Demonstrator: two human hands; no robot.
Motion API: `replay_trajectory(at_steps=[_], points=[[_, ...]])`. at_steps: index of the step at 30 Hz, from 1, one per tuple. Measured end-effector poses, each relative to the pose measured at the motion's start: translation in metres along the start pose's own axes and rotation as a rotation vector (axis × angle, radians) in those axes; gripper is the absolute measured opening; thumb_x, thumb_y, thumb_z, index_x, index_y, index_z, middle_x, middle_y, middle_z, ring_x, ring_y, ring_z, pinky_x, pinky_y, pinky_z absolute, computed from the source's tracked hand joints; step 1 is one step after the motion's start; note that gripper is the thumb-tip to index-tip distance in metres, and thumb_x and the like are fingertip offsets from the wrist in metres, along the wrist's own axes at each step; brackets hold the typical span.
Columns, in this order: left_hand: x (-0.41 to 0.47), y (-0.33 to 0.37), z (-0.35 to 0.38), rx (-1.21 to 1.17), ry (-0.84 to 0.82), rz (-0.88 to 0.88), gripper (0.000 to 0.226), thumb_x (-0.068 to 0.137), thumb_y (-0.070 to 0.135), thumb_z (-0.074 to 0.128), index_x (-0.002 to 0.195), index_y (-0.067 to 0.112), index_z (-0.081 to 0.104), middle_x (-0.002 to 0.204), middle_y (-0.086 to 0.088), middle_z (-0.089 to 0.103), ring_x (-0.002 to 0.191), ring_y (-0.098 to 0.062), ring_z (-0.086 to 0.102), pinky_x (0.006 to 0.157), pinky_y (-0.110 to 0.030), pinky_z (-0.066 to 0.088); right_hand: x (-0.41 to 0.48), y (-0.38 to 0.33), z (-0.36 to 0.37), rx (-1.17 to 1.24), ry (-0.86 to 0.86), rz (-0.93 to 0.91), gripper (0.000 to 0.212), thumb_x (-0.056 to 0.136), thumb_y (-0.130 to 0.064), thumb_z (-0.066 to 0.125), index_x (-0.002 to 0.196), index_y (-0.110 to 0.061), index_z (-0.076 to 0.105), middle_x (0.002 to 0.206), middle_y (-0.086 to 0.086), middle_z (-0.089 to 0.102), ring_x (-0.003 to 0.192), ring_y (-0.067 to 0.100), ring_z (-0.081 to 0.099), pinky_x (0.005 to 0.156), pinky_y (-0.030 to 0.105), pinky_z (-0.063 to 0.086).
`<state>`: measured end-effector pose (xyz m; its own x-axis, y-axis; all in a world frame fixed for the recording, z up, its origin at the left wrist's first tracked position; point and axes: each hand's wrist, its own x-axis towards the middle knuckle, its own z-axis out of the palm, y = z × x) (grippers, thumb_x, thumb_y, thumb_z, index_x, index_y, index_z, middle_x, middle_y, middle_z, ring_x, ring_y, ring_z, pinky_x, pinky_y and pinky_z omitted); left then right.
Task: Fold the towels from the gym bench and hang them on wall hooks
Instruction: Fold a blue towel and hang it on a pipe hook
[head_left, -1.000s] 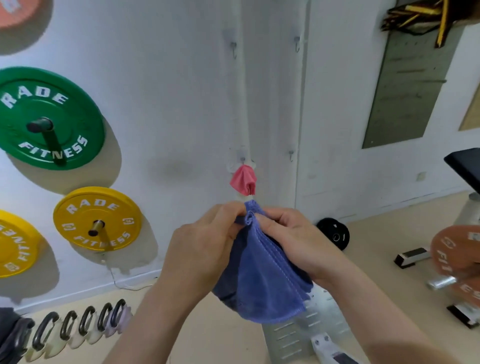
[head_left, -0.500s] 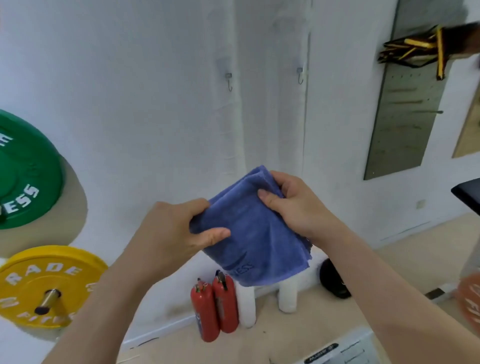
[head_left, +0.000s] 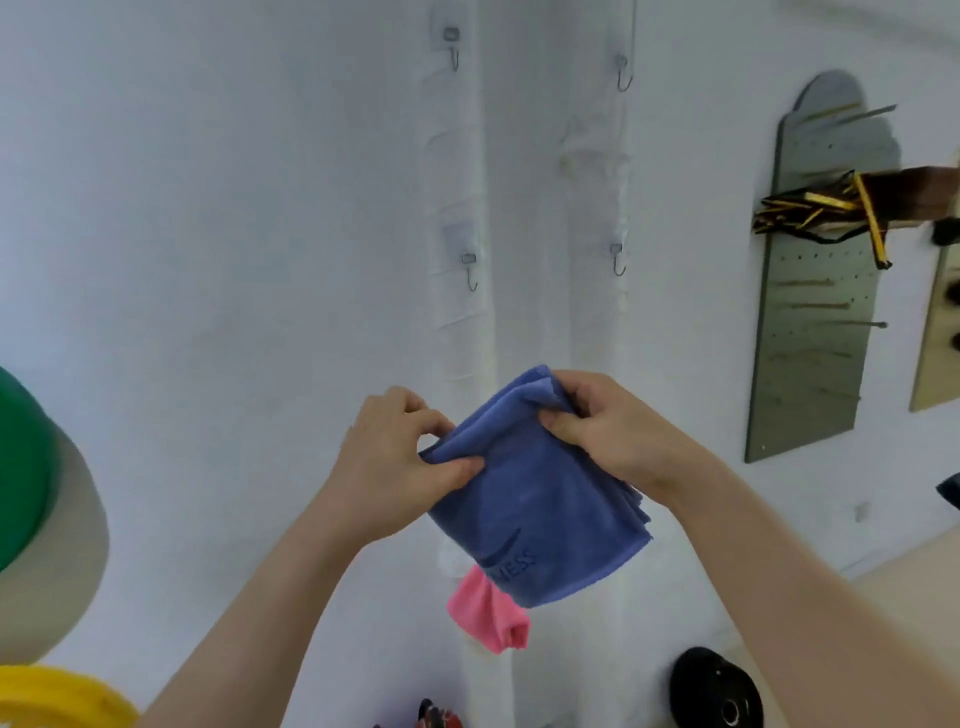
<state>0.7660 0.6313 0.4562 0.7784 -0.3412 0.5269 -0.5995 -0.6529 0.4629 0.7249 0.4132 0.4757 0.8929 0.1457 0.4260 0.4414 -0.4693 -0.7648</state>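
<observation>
Both hands pinch the folded blue towel (head_left: 540, 499) up by the wall: left hand (head_left: 395, 467) on its left edge, right hand (head_left: 608, 431) on the top corner. Bare hooks (head_left: 470, 273) sit above them, a pink towel (head_left: 488, 616) hangs below.

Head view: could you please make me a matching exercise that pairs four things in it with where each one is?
Things
1. blue folded terry towel
2. pink cloth
3. grey perforated metal panel
4. black round weight

Places
A. low at the foot of the wall, lower right
B. pinched between the left hand and the right hand
C. mounted on the wall, upper right
D. against the wall, partly hidden behind the towel

Pairs: 1-B, 2-D, 3-C, 4-A
</observation>
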Motion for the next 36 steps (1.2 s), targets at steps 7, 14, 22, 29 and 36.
replay_trajectory(at_steps=[7,14,22,29,36], points=[[0.054,0.043,-0.002,-0.512,0.015,0.001,0.025,0.086,0.011,0.066,0.099,0.029,0.054,0.081,-0.019,0.067,0.072,-0.025,0.064,0.065,-0.032,0.051,0.052,0.032,-0.057,0.202,0.015,0.158,0.043,0.091,-0.009,0.061,0.129,-0.02,0.046,0.114,0.011,0.066,0.104,0.025,0.061,0.075,0.025,0.048],[0.127,0.066,0.019,-0.384,0.098,0.02,0.017,0.076,0.011,0.069,0.083,0.024,0.062,0.078,-0.002,0.074,0.076,-0.019,0.07,0.067,-0.035,0.059,0.094,0.016,-0.055,0.153,-0.101,-0.147,0.06,0.085,0.0,0.055,0.132,-0.036,0.044,0.123,-0.009,0.06,0.109,0.005,0.061,0.082,0.023,0.056],[0.215,0.011,0.01,-0.904,-0.122,-0.03,0.03,0.091,0.008,0.044,0.096,0.006,0.074,0.104,-0.014,0.072,0.096,-0.025,0.068,0.075,-0.027,0.054,0.201,0.026,-0.058,0.157,0.07,-0.142,0.044,0.085,-0.012,0.064,0.12,-0.033,0.048,0.11,0.008,0.059,0.092,0.024,0.067,0.077,0.035,0.059],[0.285,-0.047,0.015,-0.586,-0.15,0.097,0.022,0.087,0.008,0.064,0.106,0.013,0.072,0.103,-0.009,0.073,0.099,-0.019,0.068,0.089,-0.034,0.053,0.279,0.053,-0.07,0.123,-0.008,-0.057,0.018,0.089,-0.023,0.064,0.092,-0.007,0.072,0.078,0.01,0.065,0.072,0.015,0.059,0.057,0.025,0.048],[0.334,-0.086,0.032,-0.299,0.072,0.106,0.012,0.093,0.025,0.055,0.082,0.026,0.06,0.069,0.009,0.067,0.065,-0.005,0.059,0.06,-0.015,0.043,0.347,0.09,-0.066,-0.098,0.142,-0.038,0.024,0.094,-0.027,0.058,0.093,-0.005,0.067,0.081,0.007,0.063,0.074,0.015,0.057,0.063,0.027,0.05]])
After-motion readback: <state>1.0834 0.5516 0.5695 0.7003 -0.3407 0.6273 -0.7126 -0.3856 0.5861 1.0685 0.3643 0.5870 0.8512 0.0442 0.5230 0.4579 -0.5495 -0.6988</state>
